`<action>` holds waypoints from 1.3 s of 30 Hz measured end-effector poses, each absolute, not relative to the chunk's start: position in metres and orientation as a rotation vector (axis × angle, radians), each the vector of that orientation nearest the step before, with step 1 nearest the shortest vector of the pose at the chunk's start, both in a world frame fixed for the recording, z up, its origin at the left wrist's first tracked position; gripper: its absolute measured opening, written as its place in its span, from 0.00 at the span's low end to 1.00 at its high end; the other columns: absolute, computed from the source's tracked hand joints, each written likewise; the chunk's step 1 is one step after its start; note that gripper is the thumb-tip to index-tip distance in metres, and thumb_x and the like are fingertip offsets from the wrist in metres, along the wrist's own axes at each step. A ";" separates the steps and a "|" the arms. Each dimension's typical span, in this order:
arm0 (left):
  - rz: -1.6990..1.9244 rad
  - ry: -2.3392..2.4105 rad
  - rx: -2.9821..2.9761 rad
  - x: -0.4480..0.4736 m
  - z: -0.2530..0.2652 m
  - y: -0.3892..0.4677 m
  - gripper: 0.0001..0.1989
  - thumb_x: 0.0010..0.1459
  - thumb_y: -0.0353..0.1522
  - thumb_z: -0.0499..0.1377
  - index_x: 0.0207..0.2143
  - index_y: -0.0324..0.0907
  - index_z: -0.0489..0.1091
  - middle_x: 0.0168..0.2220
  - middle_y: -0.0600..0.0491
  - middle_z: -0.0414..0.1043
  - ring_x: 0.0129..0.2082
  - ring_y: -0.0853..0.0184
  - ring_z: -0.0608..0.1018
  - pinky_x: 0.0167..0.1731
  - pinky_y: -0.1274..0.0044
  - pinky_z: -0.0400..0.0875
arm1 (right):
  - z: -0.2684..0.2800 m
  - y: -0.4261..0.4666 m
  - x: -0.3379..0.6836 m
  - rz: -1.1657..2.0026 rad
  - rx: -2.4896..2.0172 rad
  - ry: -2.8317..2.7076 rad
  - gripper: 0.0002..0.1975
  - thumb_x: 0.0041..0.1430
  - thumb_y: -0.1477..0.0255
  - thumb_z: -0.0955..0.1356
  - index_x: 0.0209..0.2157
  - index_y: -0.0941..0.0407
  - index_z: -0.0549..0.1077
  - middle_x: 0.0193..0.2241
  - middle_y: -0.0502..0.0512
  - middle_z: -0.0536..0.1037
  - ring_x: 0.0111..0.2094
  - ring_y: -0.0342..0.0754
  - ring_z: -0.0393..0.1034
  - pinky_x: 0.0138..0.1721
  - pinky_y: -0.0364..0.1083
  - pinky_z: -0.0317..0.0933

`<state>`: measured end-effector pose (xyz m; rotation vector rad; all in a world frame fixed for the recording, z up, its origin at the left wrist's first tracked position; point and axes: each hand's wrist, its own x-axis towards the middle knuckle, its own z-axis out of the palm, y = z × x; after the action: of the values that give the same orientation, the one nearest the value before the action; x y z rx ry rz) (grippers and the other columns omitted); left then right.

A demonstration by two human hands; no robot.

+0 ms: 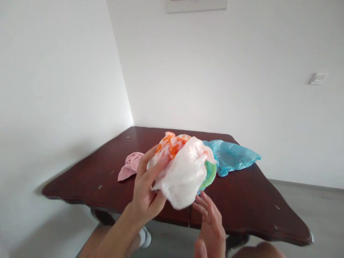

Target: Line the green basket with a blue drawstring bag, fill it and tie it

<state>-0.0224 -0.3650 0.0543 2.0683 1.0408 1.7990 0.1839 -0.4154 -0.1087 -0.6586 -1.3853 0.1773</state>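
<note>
My left hand is closed round a crumpled white plastic bag, raised over the near part of the table. Orange and pale pink patterned material shows at its upper left; whether this is the bag's print or something inside, I cannot tell. My right hand is below and to the right, fingers apart and nothing in the palm. Its fingertips come close to the bag's lower edge. Partly hidden behind the bag is a green and teal rounded thing.
On the dark red-brown table, a folded pink cloth lies to the left and a crumpled blue plastic bag to the right. An orange-patterned thing peeks out behind the white bag. White walls border the table's left and back.
</note>
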 end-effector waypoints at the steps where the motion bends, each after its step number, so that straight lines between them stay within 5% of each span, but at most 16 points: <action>1: 1.724 1.024 2.224 -0.022 0.067 -0.353 0.26 0.71 0.45 0.70 0.68 0.55 0.83 0.80 0.44 0.67 0.82 0.36 0.67 0.79 0.44 0.66 | -0.102 -0.418 0.187 0.173 -0.672 -1.365 0.32 0.83 0.54 0.66 0.82 0.41 0.67 0.76 0.70 0.72 0.67 0.74 0.80 0.52 0.70 0.84; 4: 1.188 1.043 2.508 -0.021 0.088 -0.327 0.20 0.73 0.40 0.70 0.65 0.59 0.86 0.75 0.48 0.77 0.80 0.42 0.72 0.85 0.41 0.49 | -0.084 -0.429 0.196 0.210 -0.820 -1.268 0.27 0.83 0.68 0.65 0.77 0.46 0.74 0.73 0.70 0.75 0.70 0.74 0.76 0.59 0.73 0.79; 8: 1.003 1.019 2.374 -0.037 0.073 -0.317 0.18 0.74 0.41 0.70 0.64 0.61 0.87 0.68 0.50 0.85 0.79 0.42 0.74 0.84 0.37 0.25 | -0.085 -0.433 0.229 0.199 -1.001 -1.187 0.18 0.82 0.69 0.68 0.66 0.50 0.82 0.68 0.70 0.80 0.69 0.72 0.76 0.61 0.71 0.77; 12: 1.270 1.157 2.204 -0.063 0.027 -0.315 0.25 0.80 0.43 0.63 0.75 0.57 0.76 0.81 0.45 0.69 0.85 0.46 0.63 0.86 0.42 0.44 | -0.101 -0.420 0.270 0.248 -1.103 -1.160 0.18 0.82 0.63 0.70 0.66 0.50 0.81 0.65 0.68 0.83 0.59 0.64 0.84 0.55 0.61 0.81; 15: 1.520 1.160 1.787 -0.071 -0.016 -0.309 0.30 0.82 0.46 0.61 0.80 0.52 0.66 0.80 0.39 0.68 0.79 0.48 0.74 0.77 0.50 0.71 | -0.110 -0.403 0.287 0.399 -1.108 -1.186 0.25 0.81 0.61 0.72 0.74 0.47 0.73 0.67 0.68 0.82 0.55 0.60 0.87 0.52 0.59 0.83; 18: 1.594 1.090 1.656 -0.065 -0.052 -0.307 0.28 0.79 0.44 0.65 0.75 0.52 0.66 0.79 0.39 0.69 0.69 0.52 0.83 0.65 0.59 0.83 | -0.111 -0.383 0.287 0.379 -1.113 -1.299 0.32 0.77 0.62 0.76 0.77 0.45 0.69 0.70 0.67 0.79 0.56 0.60 0.87 0.53 0.60 0.84; 21: 1.696 1.128 1.766 -0.052 -0.071 -0.310 0.22 0.75 0.40 0.70 0.66 0.49 0.72 0.70 0.41 0.75 0.63 0.54 0.83 0.58 0.65 0.84 | -0.105 -0.366 0.275 0.202 -1.089 -1.437 0.29 0.75 0.67 0.77 0.73 0.47 0.75 0.67 0.65 0.79 0.59 0.59 0.83 0.55 0.59 0.83; 26: 1.777 1.121 1.957 -0.041 -0.065 -0.312 0.06 0.77 0.37 0.67 0.45 0.45 0.78 0.49 0.48 0.77 0.49 0.58 0.81 0.52 0.68 0.78 | -0.088 -0.347 0.257 -0.007 -1.019 -1.418 0.10 0.76 0.73 0.74 0.55 0.51 0.80 0.48 0.57 0.80 0.44 0.52 0.78 0.43 0.51 0.76; 29: 1.806 1.145 2.044 -0.048 -0.048 -0.317 0.06 0.77 0.35 0.64 0.43 0.45 0.78 0.52 0.46 0.75 0.54 0.56 0.79 0.57 0.63 0.77 | -0.080 -0.339 0.268 -0.071 -1.002 -1.453 0.04 0.78 0.74 0.72 0.47 0.51 0.80 0.48 0.59 0.80 0.49 0.54 0.79 0.50 0.54 0.76; 32: 1.695 1.142 2.177 -0.060 -0.023 -0.327 0.08 0.76 0.35 0.64 0.40 0.46 0.78 0.60 0.43 0.75 0.60 0.52 0.78 0.62 0.59 0.75 | -0.071 -0.336 0.296 -0.033 -0.977 -1.560 0.04 0.80 0.73 0.71 0.48 0.50 0.79 0.54 0.61 0.84 0.56 0.57 0.82 0.58 0.58 0.76; 39: 1.346 1.040 2.113 -0.038 0.021 -0.327 0.06 0.81 0.37 0.59 0.49 0.48 0.74 0.52 0.47 0.84 0.51 0.56 0.82 0.55 0.63 0.74 | -0.022 -0.341 0.320 0.153 -0.863 -1.777 0.08 0.84 0.71 0.66 0.44 0.50 0.73 0.36 0.52 0.77 0.35 0.49 0.72 0.40 0.48 0.70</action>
<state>-0.0376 -0.3266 0.0209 2.1128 1.0400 1.3462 0.3196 -0.3409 -0.0221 -0.8630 -1.7773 0.1535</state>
